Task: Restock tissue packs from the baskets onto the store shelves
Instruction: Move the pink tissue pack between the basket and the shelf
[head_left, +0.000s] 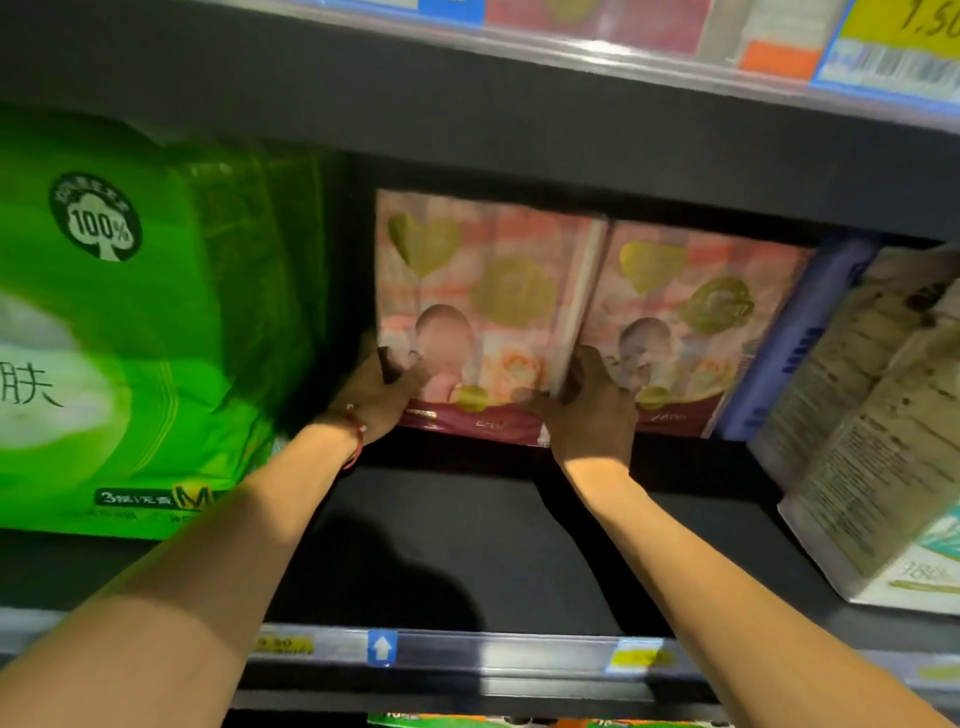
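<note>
Fingers: left hand (382, 397) curled round the lower left edge of a pink tissue pack (478, 291), thumb on its front; right hand (595, 415) curled round its lower right edge.
Pack: upright, deep on the black shelf (441, 551), touching a second pink pack (696, 322) at its right.
Neighbours: green pack (104, 322) to the left; blue pack (795, 338) and pale packs (872, 415) to the right.
Red cord (357, 436) on the left wrist.

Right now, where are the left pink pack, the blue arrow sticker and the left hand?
left pink pack (467, 270), head view, its front face.
blue arrow sticker (382, 648), head view, its middle.
left hand (375, 397), head view, its back.
</note>
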